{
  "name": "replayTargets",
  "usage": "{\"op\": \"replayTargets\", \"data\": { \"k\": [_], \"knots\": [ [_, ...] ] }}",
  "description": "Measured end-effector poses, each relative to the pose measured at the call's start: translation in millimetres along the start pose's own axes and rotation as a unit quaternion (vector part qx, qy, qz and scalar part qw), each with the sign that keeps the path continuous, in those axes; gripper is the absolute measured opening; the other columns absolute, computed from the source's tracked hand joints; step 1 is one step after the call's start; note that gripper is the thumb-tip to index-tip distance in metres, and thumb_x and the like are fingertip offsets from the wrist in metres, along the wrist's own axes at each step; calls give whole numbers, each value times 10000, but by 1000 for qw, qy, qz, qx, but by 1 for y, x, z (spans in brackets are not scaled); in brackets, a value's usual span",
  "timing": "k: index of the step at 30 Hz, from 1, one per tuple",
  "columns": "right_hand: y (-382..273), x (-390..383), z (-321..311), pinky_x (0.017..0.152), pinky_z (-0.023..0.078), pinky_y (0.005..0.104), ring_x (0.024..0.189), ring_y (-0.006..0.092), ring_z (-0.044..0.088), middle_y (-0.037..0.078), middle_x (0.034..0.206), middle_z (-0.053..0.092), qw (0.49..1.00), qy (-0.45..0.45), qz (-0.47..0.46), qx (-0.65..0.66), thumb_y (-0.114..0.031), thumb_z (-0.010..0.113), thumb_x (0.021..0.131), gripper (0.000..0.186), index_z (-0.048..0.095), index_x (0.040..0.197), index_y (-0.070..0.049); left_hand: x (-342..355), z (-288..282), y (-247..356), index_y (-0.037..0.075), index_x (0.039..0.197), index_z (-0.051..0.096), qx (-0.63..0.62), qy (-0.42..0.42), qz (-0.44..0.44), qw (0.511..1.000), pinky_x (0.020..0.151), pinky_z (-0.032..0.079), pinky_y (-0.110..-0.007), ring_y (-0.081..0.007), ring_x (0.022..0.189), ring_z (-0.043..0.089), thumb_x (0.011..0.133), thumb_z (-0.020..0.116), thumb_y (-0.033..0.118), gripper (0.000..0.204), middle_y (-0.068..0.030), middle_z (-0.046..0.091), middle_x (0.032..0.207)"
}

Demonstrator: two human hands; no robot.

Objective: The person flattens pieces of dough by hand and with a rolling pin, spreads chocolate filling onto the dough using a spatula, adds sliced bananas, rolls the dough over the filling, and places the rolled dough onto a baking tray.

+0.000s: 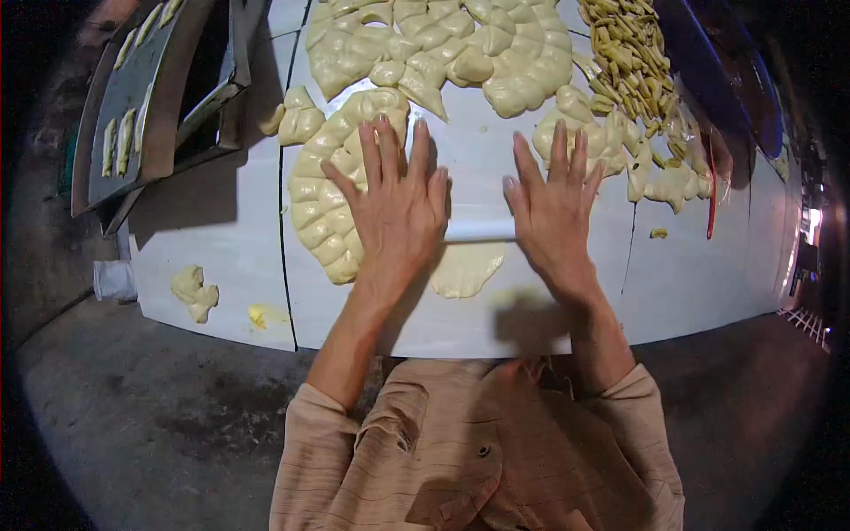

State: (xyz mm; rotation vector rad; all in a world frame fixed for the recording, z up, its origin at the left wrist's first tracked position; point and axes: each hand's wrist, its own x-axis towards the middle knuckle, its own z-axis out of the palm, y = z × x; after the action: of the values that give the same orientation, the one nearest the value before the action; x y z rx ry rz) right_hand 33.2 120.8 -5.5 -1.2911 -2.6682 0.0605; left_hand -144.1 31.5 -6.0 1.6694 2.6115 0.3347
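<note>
A white rolling pin [481,231] lies crosswise on the table in front of me. Its ends are hidden beneath my two palms. My left hand [394,195] rests flat over one end, fingers stretched and spread, next to a cluster of pale dough pieces [323,208]. Over the other end, my right hand [556,208] is also flat with its fingers apart, their tips near a smaller dough cluster [571,124]. From under the pin, on my side, shows a thin rounded sheet of flattened dough [467,273].
More dough pieces [443,40] cover the table's far middle. Yellowish cut strips [624,53] are heaped at far right, beside a red thin item [711,199]. Metal trays [159,124] with dough sticks lean at left. A dough scrap [195,292] lies near left.
</note>
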Motion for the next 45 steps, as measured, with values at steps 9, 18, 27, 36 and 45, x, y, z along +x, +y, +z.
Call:
{"op": "replayTargets", "data": {
  "k": [9,18,27,36,45],
  "knots": [
    [22,-27,-23,805,486,420,888,283,607,80,1037,637,954,-123,-209,178,-402,716,866,521,639,1299,-124,14,4,-17,162,1566,361,-31,15,138,990,1112,72,-791,-477,1529,83,943,559,600,787,-244,142,1657],
    [3,-60,-32,1179,248,558,1458,317,366,107,1584,405,976,-100,-180,68,-480,560,968,604,470,1501,-209,-52,-4,-6,194,1560,392,-34,-38,122,991,1136,90,-751,-426,1540,113,992,491,564,685,-224,209,1649],
    [-3,-145,-33,1103,314,502,1234,257,529,83,1290,580,975,-64,-184,104,-345,665,930,529,554,1438,-250,-155,-22,7,5,1498,422,-91,-58,120,987,1160,159,-686,-356,1486,315,973,580,457,711,-216,388,1569],
    [0,-119,-40,1061,327,510,1172,276,541,84,1234,594,968,-107,-149,171,-329,671,936,547,534,1456,-230,-146,-19,2,47,1541,370,5,-40,90,995,1142,8,-753,-392,1534,183,1001,529,470,705,-222,272,1630],
    [-8,-35,1,1154,138,690,1522,373,198,184,1624,285,999,28,-23,11,-419,559,995,538,509,1485,-204,-36,3,-6,128,1528,425,-2,32,34,999,1126,26,-772,-391,1531,186,1029,463,414,576,-192,295,1621]
  ]
}}
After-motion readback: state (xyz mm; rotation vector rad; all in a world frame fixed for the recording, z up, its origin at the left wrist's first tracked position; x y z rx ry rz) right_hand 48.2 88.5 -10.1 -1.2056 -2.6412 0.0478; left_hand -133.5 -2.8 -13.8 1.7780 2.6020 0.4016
